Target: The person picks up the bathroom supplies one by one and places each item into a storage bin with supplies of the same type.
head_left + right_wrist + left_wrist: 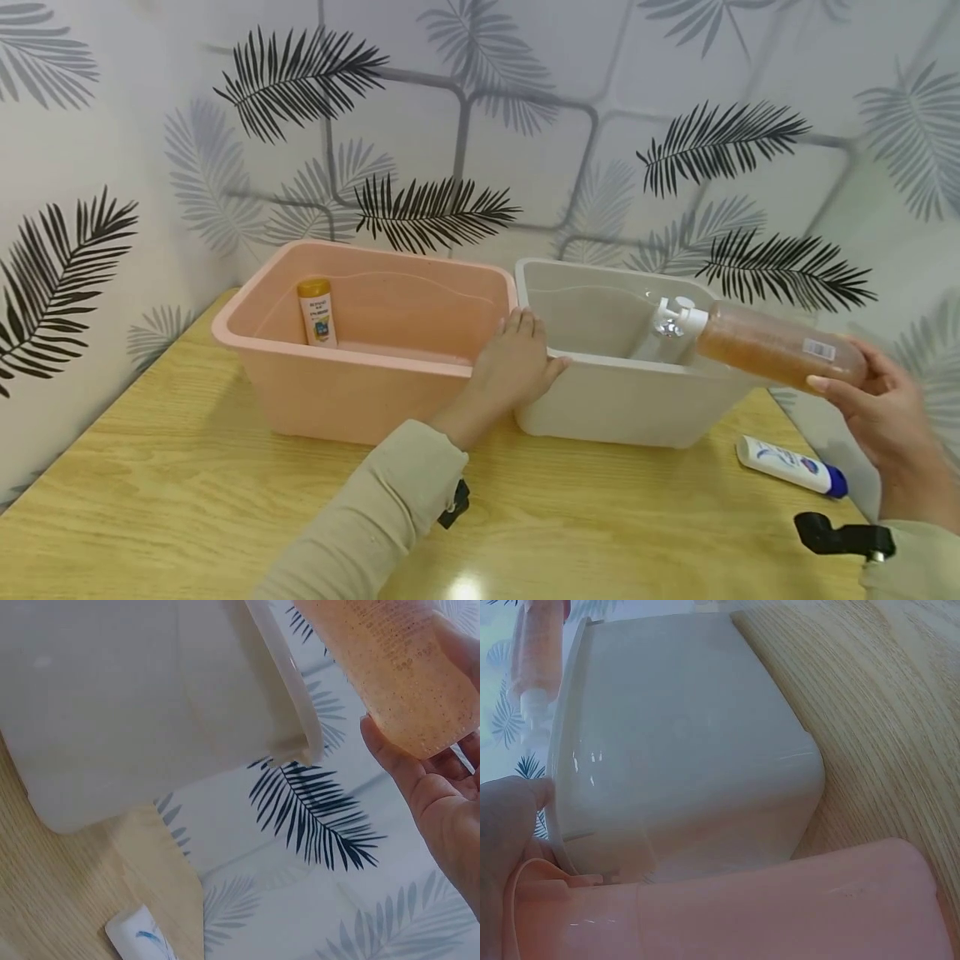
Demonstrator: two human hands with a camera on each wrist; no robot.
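My right hand (892, 408) grips the base end of a pump bottle (780, 343) with translucent orange-brown contents and a white pump. The bottle lies nearly level, its pump pointing left over the right end of the off-white bin (607, 400). Speckles show in the bottle (405, 675) in the right wrist view. My left hand (513, 358) rests across the adjoining rims of the off-white bin and the pink bin (337, 392), with the thumb toward the off-white one. Inside the pink bin a white bottle with a gold cap (318, 312) stands upright.
A white tube with a blue cap (791, 467) lies on the wooden table (585, 517) near its right edge. Something pale and translucent (652, 346) is inside the off-white bin, partly hidden. Behind the bins rises a leaf-patterned wall (525, 150).
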